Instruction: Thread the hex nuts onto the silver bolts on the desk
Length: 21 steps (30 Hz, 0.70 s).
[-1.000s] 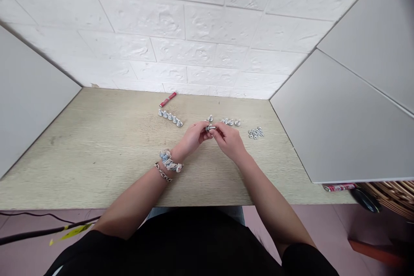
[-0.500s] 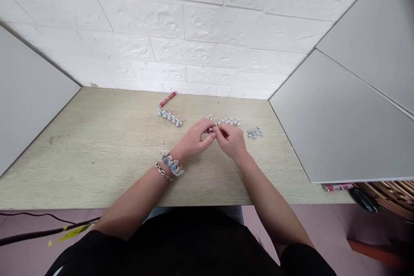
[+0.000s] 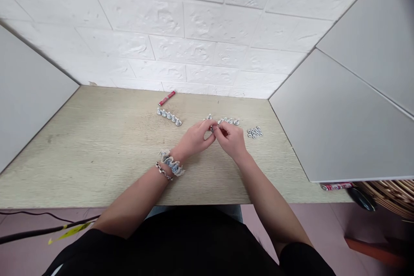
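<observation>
My left hand (image 3: 198,137) is closed in a pinch on a small silver bolt (image 3: 212,128), mostly covered by the fingers. Fingertips of my right hand (image 3: 230,139) are pressed together at the same bolt, touching the left fingers; whether a nut is between them is hidden. Just beyond the hands, a bolt with a washer (image 3: 209,116) stands on its head, partly covered. Behind my right hand is a short row of similar bolts (image 3: 230,120). Farther right lies a cluster of several nuts (image 3: 254,132).
Several bolts with washers (image 3: 169,115) form a slanting row left of centre. A red tube (image 3: 167,98) lies behind them, near the white brick-pattern wall (image 3: 200,51). Grey panels (image 3: 349,116) border the wooden table (image 3: 97,155). A dark rounded object (image 3: 363,199) is at the lower right.
Both hands stay together in almost the same place. The fingers have shifted slightly around the bolt, and a little more of its metal shows between them.
</observation>
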Each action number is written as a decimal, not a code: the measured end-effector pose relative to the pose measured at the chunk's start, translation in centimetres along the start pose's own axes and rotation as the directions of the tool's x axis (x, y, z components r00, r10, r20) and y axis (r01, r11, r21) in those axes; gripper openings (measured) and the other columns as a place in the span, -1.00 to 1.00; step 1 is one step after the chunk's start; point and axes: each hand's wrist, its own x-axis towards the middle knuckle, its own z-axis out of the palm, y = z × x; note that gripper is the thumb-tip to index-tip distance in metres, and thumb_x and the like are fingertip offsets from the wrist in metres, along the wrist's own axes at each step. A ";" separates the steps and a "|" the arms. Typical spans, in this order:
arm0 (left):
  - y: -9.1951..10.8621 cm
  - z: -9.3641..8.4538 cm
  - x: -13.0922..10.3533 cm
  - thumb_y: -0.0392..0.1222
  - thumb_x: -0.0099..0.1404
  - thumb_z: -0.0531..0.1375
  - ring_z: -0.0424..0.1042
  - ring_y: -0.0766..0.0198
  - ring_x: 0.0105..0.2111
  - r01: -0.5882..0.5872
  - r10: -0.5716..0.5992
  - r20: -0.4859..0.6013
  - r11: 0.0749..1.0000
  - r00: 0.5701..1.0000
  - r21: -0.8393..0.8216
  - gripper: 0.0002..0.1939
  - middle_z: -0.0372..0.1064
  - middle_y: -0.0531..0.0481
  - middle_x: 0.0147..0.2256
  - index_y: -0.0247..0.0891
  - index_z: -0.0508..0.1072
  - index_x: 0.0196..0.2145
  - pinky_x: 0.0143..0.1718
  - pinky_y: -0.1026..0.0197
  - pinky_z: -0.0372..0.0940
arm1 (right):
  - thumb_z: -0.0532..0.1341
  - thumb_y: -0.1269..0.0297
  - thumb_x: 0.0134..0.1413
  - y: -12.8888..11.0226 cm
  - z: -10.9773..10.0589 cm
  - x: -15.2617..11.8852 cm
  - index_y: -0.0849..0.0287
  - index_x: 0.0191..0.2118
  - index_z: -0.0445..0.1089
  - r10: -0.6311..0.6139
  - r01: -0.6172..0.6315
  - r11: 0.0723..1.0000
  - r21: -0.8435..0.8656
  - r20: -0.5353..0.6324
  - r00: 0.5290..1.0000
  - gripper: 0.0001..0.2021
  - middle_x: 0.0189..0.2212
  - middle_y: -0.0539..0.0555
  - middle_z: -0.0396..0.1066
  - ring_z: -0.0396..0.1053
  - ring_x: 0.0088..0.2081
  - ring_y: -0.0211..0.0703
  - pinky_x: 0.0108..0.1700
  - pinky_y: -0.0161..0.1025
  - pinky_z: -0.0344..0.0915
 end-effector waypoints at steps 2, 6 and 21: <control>-0.1 0.3 -0.1 -0.30 0.17 0.07 0.35 0.34 -0.32 0.011 -0.011 -0.005 1.000 1.000 -0.006 -0.77 0.36 -0.01 -0.30 -0.25 0.27 -0.17 -0.27 0.28 0.26 | 0.04 0.19 0.05 0.1 0.0 0.0 0.17 -0.62 0.10 -0.009 0.009 1.000 -0.027 -0.004 1.000 -0.71 -0.69 -0.09 0.12 0.04 -0.62 -0.37 -0.53 -0.36 -0.02; -0.6 0.5 0.0 -0.30 0.18 0.07 0.36 0.37 -0.32 0.002 -0.005 -0.056 0.998 0.998 -0.055 -0.80 0.38 -0.02 -0.29 -0.26 0.32 -0.20 -0.28 0.32 0.27 | 0.03 0.18 0.06 0.2 0.0 0.0 0.17 -0.60 0.13 -0.028 0.028 0.997 -0.066 0.004 1.000 -0.71 -0.68 -0.07 0.17 0.07 -0.61 -0.36 -0.53 -0.36 -0.01; -1.7 -1.6 1.1 -0.17 0.13 0.14 0.34 0.40 -0.47 0.241 -0.237 -0.213 0.970 0.948 -0.006 -0.88 0.37 0.05 -0.45 -0.27 0.37 -0.39 -0.40 0.34 0.27 | 0.04 0.16 0.06 -0.1 -0.4 0.1 0.12 -0.27 0.31 0.014 -0.016 1.000 0.014 0.097 0.995 -0.80 -0.60 -0.08 0.28 0.20 -0.58 -0.34 -0.48 -0.38 0.08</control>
